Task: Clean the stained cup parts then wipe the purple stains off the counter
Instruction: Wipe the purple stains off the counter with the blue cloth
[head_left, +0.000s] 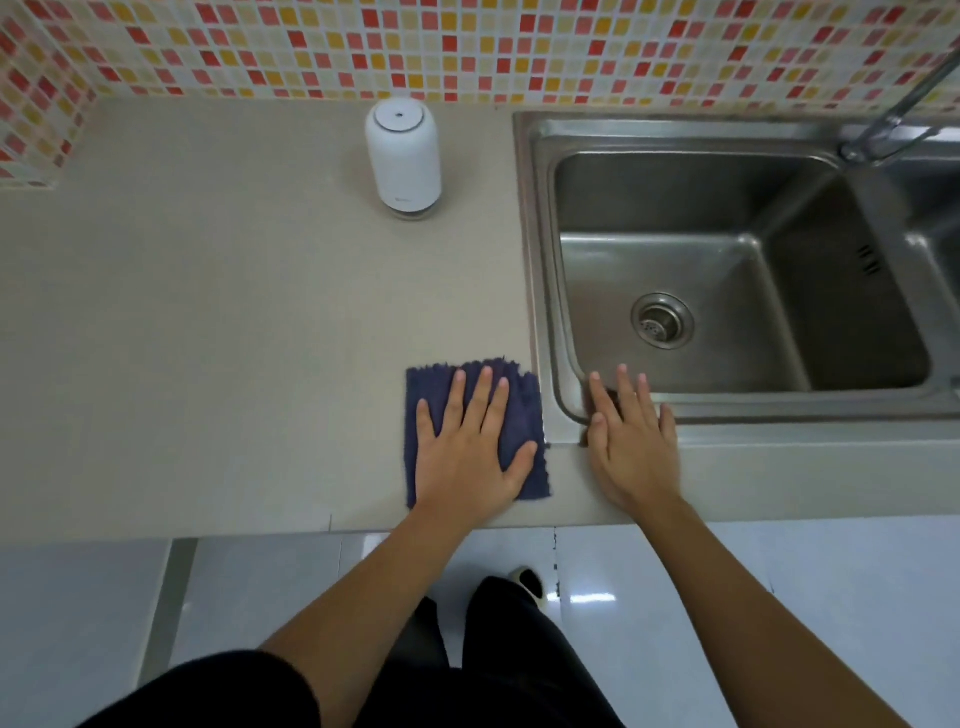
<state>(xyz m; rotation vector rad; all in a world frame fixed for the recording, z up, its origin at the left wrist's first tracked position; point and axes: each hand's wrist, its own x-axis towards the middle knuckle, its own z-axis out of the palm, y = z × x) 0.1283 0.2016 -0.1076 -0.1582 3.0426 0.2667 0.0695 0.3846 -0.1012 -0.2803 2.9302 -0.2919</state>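
Hands (470, 452) (631, 447) flat; frayed, perhaps navy cloth (434, 387)

On my feed, a steel sink (540, 260) fills the right half of the frame. It has a round strainer drain (662, 319) near the basin's middle and overflow slots (868, 260) on its right wall. A chrome tap (893, 111) slants out of the upper right corner. A mosaic wall (467, 47) of red, orange, yellow and cream tiles runs across the top. Along the bottom I see a glossy pale floor (675, 571) and a black-and-white shoe (527, 582) at lower centre.
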